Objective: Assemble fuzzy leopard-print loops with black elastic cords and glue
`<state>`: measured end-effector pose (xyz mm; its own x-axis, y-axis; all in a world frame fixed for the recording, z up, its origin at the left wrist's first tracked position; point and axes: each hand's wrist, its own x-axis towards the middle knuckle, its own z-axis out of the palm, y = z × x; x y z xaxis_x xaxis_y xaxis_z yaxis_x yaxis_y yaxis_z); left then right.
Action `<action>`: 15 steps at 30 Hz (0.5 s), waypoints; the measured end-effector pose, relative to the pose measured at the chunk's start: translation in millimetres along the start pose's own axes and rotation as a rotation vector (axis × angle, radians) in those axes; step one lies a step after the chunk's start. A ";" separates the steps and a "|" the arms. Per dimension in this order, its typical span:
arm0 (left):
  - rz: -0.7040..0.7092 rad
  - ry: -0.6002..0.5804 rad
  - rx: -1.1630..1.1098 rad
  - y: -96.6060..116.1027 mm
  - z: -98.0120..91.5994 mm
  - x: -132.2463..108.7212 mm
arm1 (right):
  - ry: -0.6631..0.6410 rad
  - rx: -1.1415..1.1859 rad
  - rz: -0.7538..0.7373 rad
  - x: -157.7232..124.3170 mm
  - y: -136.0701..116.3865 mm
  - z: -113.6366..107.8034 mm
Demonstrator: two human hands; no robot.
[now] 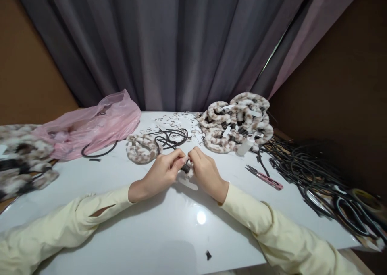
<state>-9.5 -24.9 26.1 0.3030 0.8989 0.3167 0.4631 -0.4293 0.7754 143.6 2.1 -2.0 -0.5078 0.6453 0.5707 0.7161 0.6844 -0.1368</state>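
Above the middle of the white table, my left hand (167,168) and my right hand (207,172) meet with fingertips pinched. Between them is a small fluffy piece with a black band (186,167), partly hidden by my fingers. A white strip tag (188,183) hangs below it. Both hands are closed at this piece; its full shape cannot be made out. Just beyond my left hand lie a spotted plush ring (141,149) and a loose bundle of black cord (175,137).
Spotted plush rings (238,121) are piled at back right beside a small translucent bottle (246,144). Pink-handled scissors (264,177) and a heap of black cords (302,170) lie right. A pink plastic bag (99,126) and more plush (27,154) sit left. Small metal rings (172,119) are scattered behind.
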 end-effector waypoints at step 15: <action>0.041 -0.010 0.010 -11.3 4.2 -4.7 | -0.245 0.603 0.080 6.7 13.3 8.6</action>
<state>-12.7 -24.7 13.5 0.3301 0.8796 0.3425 0.4585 -0.4666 0.7563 145.7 18.4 -7.0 -0.6095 0.7121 0.3486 0.3985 0.6553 -0.6417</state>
